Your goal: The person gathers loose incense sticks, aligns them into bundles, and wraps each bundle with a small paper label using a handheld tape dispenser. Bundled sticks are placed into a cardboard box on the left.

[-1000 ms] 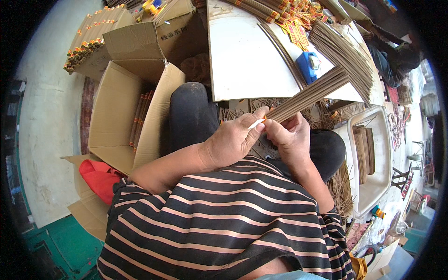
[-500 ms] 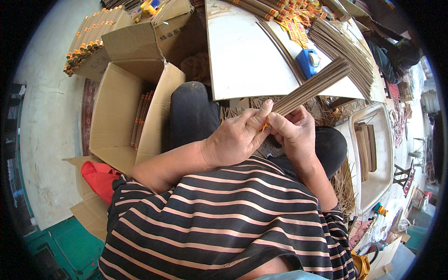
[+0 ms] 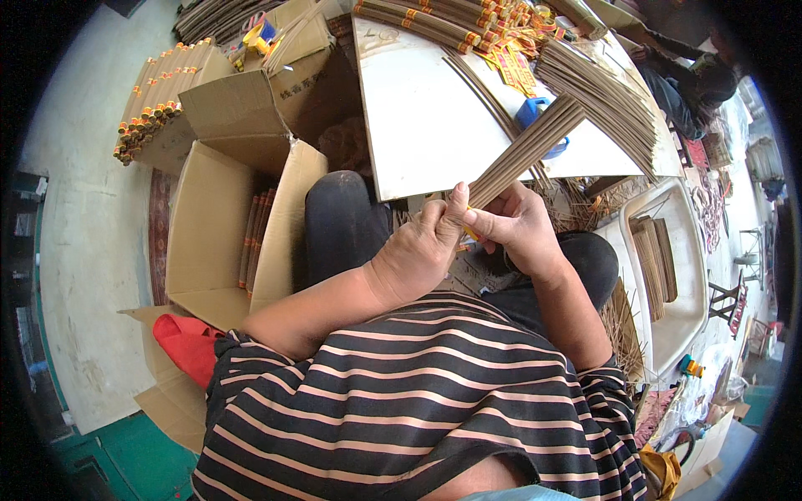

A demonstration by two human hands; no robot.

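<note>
A bundle of brown incense sticks (image 3: 528, 147) slants up to the right above my lap, its lower end between my two hands. My left hand (image 3: 424, 248) is closed round that end, thumb pointing up along the sticks. On the other side, my right hand (image 3: 520, 230) pinches the same end with its thumb across it. A bit of yellow-orange label (image 3: 472, 233) shows between the fingers; most of it is hidden. Beyond the bundle stands a blue tape dispenser (image 3: 531, 111) on the white table (image 3: 422, 125), partly covered by the sticks.
Loose incense sticks (image 3: 597, 104) and labels (image 3: 511, 68) lie on the table, with finished bundles (image 3: 418, 23) behind. An open cardboard box (image 3: 209, 225) holding bundles stands at left. At right, a white tub (image 3: 672, 334) holds more sticks. Stacked bundles (image 3: 167, 92) sit far left.
Seen from a slightly shifted head view, the bundle and both hands sit a little further left. The sticks now cover more of the tape dispenser. Both hands keep their hold.
</note>
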